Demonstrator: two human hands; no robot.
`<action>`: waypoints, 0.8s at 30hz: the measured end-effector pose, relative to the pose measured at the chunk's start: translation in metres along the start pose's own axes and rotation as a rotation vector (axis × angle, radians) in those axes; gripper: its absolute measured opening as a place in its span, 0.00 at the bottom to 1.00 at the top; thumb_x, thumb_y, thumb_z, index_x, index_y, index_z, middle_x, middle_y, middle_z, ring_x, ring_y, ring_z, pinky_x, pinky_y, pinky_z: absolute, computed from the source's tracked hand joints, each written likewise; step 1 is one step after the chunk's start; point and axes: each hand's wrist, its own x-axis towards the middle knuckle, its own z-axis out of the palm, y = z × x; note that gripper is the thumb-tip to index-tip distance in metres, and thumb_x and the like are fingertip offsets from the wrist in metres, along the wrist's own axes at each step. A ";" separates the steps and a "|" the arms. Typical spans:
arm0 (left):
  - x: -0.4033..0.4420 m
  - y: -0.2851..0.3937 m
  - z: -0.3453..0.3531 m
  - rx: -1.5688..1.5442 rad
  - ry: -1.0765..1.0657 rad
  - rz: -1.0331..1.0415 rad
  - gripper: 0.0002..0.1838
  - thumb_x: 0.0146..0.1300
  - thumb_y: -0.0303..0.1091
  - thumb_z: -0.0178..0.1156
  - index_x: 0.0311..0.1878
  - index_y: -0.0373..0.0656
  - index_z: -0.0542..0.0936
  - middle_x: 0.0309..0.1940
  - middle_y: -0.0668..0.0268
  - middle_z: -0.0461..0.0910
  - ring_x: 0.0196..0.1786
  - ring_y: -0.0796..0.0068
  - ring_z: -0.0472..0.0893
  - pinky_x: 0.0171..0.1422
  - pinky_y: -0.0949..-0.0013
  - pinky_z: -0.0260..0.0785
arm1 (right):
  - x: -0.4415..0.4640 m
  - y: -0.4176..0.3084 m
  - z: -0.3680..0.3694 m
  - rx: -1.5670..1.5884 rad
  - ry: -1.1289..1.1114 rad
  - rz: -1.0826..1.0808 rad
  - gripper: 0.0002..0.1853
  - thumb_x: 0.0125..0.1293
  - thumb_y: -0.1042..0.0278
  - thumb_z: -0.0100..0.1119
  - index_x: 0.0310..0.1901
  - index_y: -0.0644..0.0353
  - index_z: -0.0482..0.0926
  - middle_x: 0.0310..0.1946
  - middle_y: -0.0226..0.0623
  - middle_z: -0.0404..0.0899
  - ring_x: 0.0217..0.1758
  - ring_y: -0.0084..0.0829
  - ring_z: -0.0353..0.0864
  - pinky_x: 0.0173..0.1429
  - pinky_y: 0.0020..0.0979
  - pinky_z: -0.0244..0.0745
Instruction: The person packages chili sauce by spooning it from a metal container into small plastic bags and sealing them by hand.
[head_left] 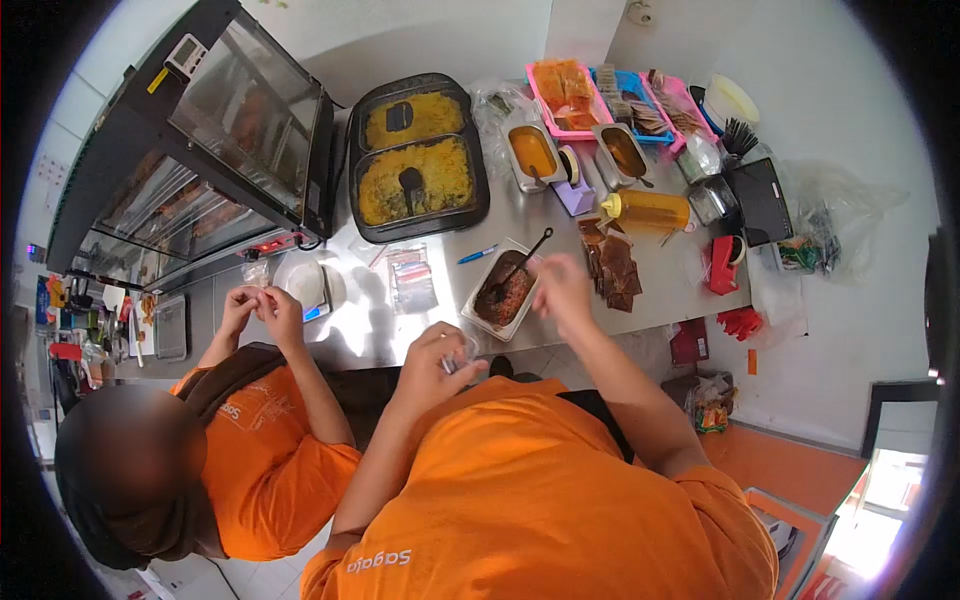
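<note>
My left hand [438, 365] is closed around a small, clear plastic piece [463, 354], perhaps a little bag, at the table's front edge. My right hand [562, 292] is smeared by motion beside the right rim of a metal tray [482, 318]. Whether those fingers hold anything cannot be made out. Dark red, chunky sauce [513, 296] fills part of that tray, and a black spoon [530, 255] leans in it with its handle pointing up and right. A blue pen [477, 254] lies just behind the tray. Brown flat packets [608, 265] lie right of my right hand.
A co-worker's hands [262, 305] pinch something small at left, near a round white scale [300, 283]. Behind stand a black two-part pan [478, 190], two sauce tins [527, 150], a yellow squeeze bottle [650, 210] and baskets of packets [570, 95]. A glass warmer [240, 120] is at left.
</note>
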 end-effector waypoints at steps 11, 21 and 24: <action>-0.021 -0.048 0.002 -0.090 0.054 -0.345 0.13 0.61 0.33 0.81 0.34 0.40 0.83 0.58 0.53 0.79 0.63 0.62 0.80 0.63 0.61 0.73 | 0.055 0.063 0.023 -0.890 -0.195 -0.758 0.12 0.71 0.61 0.70 0.47 0.60 0.87 0.35 0.43 0.89 0.30 0.43 0.89 0.34 0.40 0.83; -0.010 -0.060 0.025 -0.206 -0.129 -0.436 0.13 0.66 0.32 0.78 0.34 0.41 0.80 0.75 0.32 0.70 0.80 0.42 0.70 0.63 0.55 0.77 | 0.017 0.038 -0.004 -0.995 -0.458 -0.908 0.11 0.68 0.66 0.64 0.45 0.61 0.90 0.44 0.41 0.91 0.57 0.45 0.86 0.62 0.42 0.81; -0.012 -0.064 0.032 -0.081 -0.162 -0.382 0.14 0.67 0.33 0.77 0.34 0.40 0.80 0.79 0.33 0.66 0.71 0.50 0.81 0.49 0.62 0.81 | 0.018 0.038 -0.004 -0.994 -0.356 -0.810 0.10 0.69 0.66 0.64 0.43 0.62 0.90 0.44 0.41 0.91 0.54 0.46 0.86 0.61 0.44 0.81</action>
